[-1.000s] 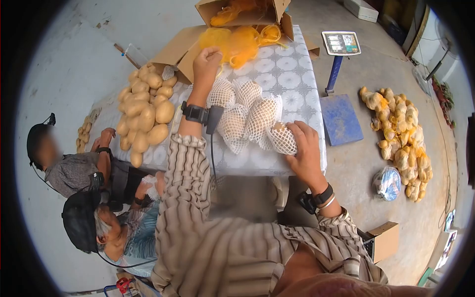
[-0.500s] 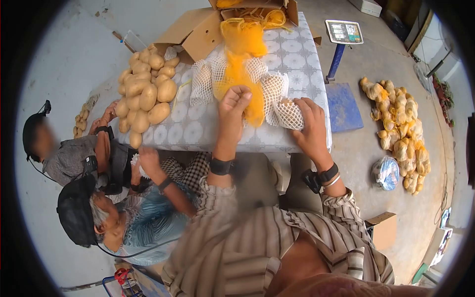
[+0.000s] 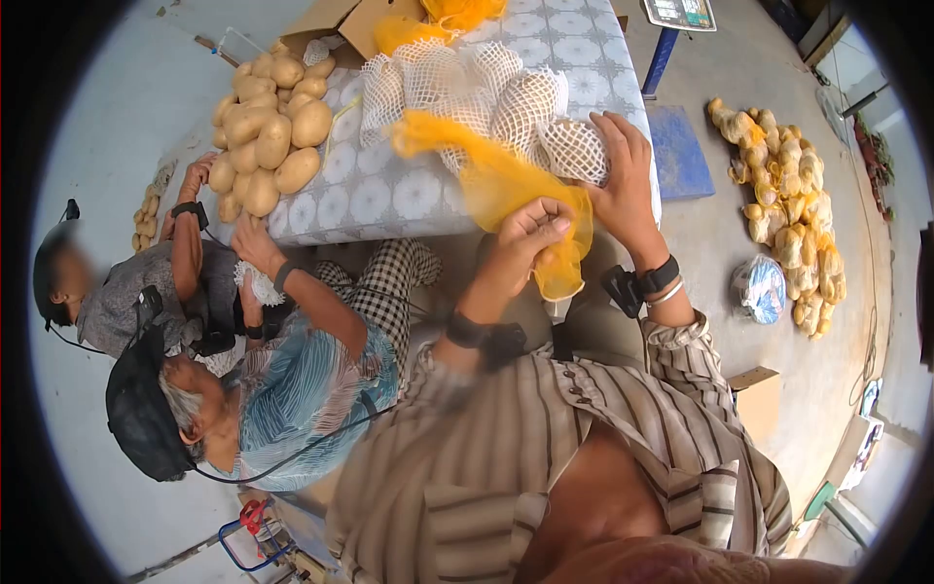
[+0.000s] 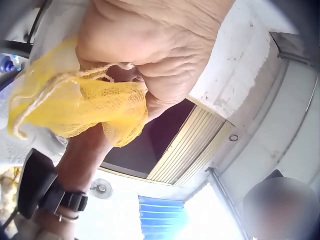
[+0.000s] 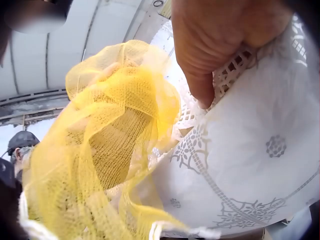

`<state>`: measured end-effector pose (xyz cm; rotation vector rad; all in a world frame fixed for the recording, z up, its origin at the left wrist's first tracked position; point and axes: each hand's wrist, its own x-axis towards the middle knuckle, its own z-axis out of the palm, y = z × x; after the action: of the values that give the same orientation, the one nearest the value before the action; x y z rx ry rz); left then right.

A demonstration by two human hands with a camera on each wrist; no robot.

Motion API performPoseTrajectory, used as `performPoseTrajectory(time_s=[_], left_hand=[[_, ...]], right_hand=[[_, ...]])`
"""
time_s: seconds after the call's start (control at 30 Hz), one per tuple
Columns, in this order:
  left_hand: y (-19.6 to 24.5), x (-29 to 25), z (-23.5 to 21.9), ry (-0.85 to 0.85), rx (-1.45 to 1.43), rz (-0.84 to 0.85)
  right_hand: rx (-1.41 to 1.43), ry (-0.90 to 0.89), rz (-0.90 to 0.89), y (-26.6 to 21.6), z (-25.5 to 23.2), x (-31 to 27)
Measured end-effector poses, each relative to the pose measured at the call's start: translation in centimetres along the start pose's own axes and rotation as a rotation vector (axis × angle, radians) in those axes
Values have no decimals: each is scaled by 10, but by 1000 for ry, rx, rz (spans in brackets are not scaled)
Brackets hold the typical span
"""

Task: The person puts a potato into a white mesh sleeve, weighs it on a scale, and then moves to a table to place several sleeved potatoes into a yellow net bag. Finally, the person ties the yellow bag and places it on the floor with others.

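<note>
My left hand has its fingers curled round a yellow mesh bag, held in front of the table's near edge. In the left wrist view the bag hangs from the left hand, with a pale drawstring along its mouth. My right hand grips a potato in a white foam net at the table's near right corner. The right wrist view shows the right hand on that netting, the yellow mesh beside it. More netted potatoes lie just left of it.
Bare potatoes are piled on the table's left. A cardboard box and more yellow mesh bags lie at the back. Two people sit at the left. A scale and filled mesh bags stand on the floor at the right.
My left hand has come from the pile of yellow bags at the back to the near edge, bringing one bag along. The right hand stays on the netted potato. The view has tilted down.
</note>
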<state>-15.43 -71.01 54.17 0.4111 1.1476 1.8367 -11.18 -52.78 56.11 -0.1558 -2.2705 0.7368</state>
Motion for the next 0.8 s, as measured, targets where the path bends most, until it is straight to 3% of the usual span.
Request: performPoseTrajectory(time_s=[0.17,0.47,0.8], left_hand=[[3,-1,-1,133,-55,77],[-5,-5,-27,218,-70,129],[-12,-8,-22,178,-57,78]], right_hand=[[37,42,15,1,-1,-3],[12,29,27,-5,-10,-10],[13,26,102,-7,-17,-22]])
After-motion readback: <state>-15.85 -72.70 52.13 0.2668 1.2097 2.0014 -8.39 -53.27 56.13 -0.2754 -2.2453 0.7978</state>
